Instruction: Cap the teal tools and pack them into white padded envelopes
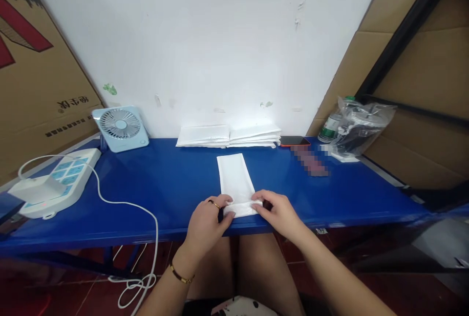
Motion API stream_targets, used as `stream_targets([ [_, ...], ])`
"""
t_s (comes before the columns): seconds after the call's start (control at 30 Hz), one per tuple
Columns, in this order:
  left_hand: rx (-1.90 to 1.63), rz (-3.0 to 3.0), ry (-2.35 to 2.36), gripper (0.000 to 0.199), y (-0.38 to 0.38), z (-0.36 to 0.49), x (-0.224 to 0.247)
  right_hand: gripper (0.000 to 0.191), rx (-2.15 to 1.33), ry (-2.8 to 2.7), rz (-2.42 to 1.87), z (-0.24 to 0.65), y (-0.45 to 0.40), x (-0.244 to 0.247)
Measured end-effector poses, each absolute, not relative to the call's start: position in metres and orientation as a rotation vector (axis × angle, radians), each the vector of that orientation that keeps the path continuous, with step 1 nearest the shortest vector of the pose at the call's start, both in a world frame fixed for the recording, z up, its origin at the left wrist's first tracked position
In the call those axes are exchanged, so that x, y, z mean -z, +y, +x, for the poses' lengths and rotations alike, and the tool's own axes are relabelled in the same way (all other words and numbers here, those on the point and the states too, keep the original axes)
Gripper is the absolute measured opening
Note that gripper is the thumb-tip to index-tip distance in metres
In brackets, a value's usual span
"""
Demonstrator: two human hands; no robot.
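A long white sheet lies on the blue table, its near end folded over near the front edge. My left hand pinches the left side of that fold between thumb and fingers. On the right side of the same fold, my right hand pinches with its thumb and index finger. Two stacks of similar white folded pieces, a left stack and a right stack, rest side by side against the wall behind the sheet.
A blue fan and a white power strip with a cable sit at the left. Right of the stacks are a phone, a bottle and a clear plastic bag. Cardboard leans at the left.
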State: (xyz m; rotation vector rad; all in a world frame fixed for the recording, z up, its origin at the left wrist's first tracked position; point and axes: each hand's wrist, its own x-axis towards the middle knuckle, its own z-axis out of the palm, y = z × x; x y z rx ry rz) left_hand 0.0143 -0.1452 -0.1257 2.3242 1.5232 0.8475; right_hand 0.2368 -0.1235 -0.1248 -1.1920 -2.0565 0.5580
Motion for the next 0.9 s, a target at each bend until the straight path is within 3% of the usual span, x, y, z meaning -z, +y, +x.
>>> stream_targets([
  [0.07, -0.813, 2.418, 1.531, 0.03, -0.145, 0.016, 0.126, 0.009, -0.504, -2.009, -1.228, 0.234, -0.122, 0.128],
  [0.3, -0.675, 2.758, 1.511, 0.02, -0.137, 0.02, 0.126, 0.013, -0.178, -2.181, -1.142, 0.231, -0.128, 0.124],
  [0.5, -1.011, 2.753, 1.321, 0.019, -0.117, 0.033, 0.088, 0.018, 0.285, -2.37, -1.03, 0.223, -0.122, 0.099],
  [0.63, -1.517, 2.336, 1.29, 0.023, -0.089, 0.023, 0.053, 0.02, 0.127, -2.028, -1.157, 0.239, -0.07, 0.052],
  [0.73, -1.757, 1.952, 1.313, 0.03, -0.054, 0.009, 0.05, 0.021, -0.244, -1.608, -1.264, 0.262, 0.0, 0.017],
  [0.83, -1.673, 1.616, 1.411, 0.033, -0.017, -0.005, 0.068, 0.018, -0.532, -1.329, -1.297, 0.284, 0.071, 0.003],
  [0.9, -1.537, 1.377, 1.443, 0.035, 0.0, -0.01, 0.085, 0.021, -0.498, -1.245, -1.599, 0.295, 0.104, 0.007],
])
